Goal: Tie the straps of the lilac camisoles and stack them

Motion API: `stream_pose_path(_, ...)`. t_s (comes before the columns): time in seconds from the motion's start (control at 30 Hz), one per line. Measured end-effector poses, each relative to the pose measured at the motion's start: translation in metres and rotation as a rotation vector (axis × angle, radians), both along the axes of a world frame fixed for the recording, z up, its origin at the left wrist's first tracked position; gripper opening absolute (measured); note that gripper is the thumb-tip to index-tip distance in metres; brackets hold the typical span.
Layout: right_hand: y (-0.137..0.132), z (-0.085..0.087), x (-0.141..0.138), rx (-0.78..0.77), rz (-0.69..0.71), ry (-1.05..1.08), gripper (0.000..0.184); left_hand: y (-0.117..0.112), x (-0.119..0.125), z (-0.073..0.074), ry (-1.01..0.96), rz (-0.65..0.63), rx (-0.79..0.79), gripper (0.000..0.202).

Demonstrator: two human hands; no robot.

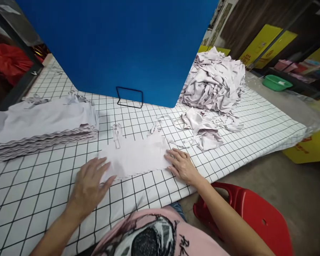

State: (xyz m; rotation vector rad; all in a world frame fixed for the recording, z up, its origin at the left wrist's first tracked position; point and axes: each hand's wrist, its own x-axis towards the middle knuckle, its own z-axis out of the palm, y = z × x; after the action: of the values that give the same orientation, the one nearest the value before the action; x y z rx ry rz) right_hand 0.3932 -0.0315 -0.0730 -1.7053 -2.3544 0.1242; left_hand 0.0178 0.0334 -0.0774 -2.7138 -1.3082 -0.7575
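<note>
A pale lilac garment piece [134,156] with thin straps lies flat on the white grid-patterned table [29,192] in front of me. My left hand [89,185] rests flat at its left end with fingers spread, open. At the piece's right end my right hand [181,164] presses down with fingers stretched out, also open. Neither hand holds anything.
A neat stack of the same lilac pieces [40,126] lies at the left. A loose heap of lilac pieces [214,83] sits at the back right. A blue board [122,46] stands behind on a black wire stand [129,97]. A red stool [256,213] is at my right.
</note>
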Motion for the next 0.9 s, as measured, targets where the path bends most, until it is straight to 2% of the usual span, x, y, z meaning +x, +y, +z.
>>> stream_pose_path(0.13,0.017,0.009,0.001,-0.033,0.002,0.046,0.045,0.021,0.076,0.014,0.069,-0.180,-0.079,0.040)
stream_pose_path(0.23,0.038,0.021,0.005,-0.059,-0.037,0.170,0.033,0.042,0.135,0.017,0.116,-0.316,-0.140,0.040)
stream_pose_path(0.3,0.059,0.029,0.007,-0.045,-0.119,0.307,0.028,0.056,0.163,0.014,0.111,-0.317,-0.161,0.037)
stream_pose_path(0.37,0.086,0.031,0.004,-0.029,-0.213,0.440,0.027,0.068,0.181,0.007,0.091,-0.291,-0.161,0.036)
stream_pose_path(0.5,0.144,0.024,-0.011,-0.153,-0.403,0.531,0.024,0.079,0.191,-0.011,0.063,-0.281,-0.160,0.037)
stream_pose_path(0.6,0.172,0.018,-0.023,-0.255,-0.478,0.514,0.027,0.079,0.190,-0.020,0.034,-0.292,-0.173,0.038)
stream_pose_path(0.73,0.185,0.017,-0.029,-0.318,-0.542,0.565,0.022,0.079,0.190,-0.023,0.029,-0.288,-0.209,0.039)
stream_pose_path(0.9,0.195,0.014,-0.027,-0.363,-0.548,0.735,0.016,0.081,0.191,-0.021,0.041,-0.273,-0.221,0.038)
